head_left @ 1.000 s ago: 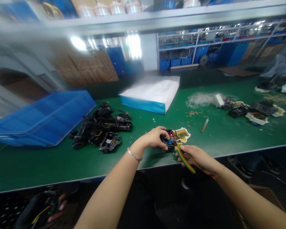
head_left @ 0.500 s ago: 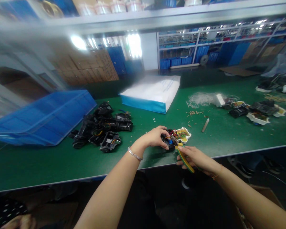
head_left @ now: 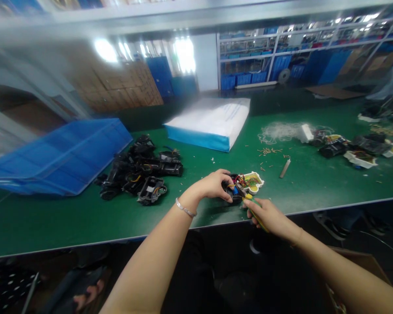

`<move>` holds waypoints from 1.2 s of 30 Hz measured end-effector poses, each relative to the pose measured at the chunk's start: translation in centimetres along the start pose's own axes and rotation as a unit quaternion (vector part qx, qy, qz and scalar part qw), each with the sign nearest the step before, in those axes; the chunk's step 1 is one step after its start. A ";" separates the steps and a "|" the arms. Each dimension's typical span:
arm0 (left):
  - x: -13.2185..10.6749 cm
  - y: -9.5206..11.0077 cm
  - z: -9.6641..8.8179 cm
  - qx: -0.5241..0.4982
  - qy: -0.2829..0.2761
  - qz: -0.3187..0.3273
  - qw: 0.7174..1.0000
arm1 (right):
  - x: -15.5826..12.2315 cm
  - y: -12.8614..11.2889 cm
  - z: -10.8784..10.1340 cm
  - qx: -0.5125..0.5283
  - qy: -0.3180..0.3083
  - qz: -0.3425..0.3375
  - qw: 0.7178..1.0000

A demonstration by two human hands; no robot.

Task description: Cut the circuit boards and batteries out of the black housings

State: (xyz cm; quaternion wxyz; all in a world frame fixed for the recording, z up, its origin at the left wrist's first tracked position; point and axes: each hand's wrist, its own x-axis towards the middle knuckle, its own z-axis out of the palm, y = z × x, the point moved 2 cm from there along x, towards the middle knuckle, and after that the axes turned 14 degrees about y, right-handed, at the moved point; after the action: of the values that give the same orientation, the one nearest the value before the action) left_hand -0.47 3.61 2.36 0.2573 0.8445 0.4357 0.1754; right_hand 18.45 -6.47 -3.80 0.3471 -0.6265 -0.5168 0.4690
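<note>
Near the bench's front edge, my left hand (head_left: 218,185) grips a black plastic housing (head_left: 233,197) with wires inside. A white shell half (head_left: 254,182), with red and yellow wiring in it, lies open against its right side. My right hand (head_left: 267,216) is closed round green-and-yellow pliers (head_left: 258,214). Their dark jaws reach into the housing by the wires; I cannot tell what, if anything, they pinch. Part of the handles is hidden by my fingers.
To the left lie several black housings (head_left: 150,168) beside a blue bin (head_left: 85,152). A white-and-blue package (head_left: 203,126) is behind. Loose screws (head_left: 268,151), a whitish stick (head_left: 284,168) and opened units (head_left: 360,157) lie right. A co-worker's hand (head_left: 89,296) shows lower left.
My right hand has turned and closed further round the pliers, covering more of the handles. The left hand stays on the housing. The co-worker's hand has shifted right.
</note>
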 end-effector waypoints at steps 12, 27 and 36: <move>0.1 0.4 -0.3 -0.010 -0.012 -0.023 1.000 | -0.2 -0.3 0.1 -0.026 -0.002 -0.015 1.000; 0.0 0.6 -0.1 -0.005 0.019 -0.037 0.999 | 1.0 -0.5 -6.8 -0.069 0.167 -0.100 0.978; 0.0 1.1 1.2 0.050 0.049 -0.029 0.997 | 4.3 5.5 -15.6 -0.478 0.444 -0.138 0.745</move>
State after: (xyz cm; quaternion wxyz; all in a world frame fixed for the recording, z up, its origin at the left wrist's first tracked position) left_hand 0.86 2.70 2.00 0.1980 0.8335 0.4807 0.1871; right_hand 35.13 -2.75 -4.84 0.2539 -0.7697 -0.5414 -0.2237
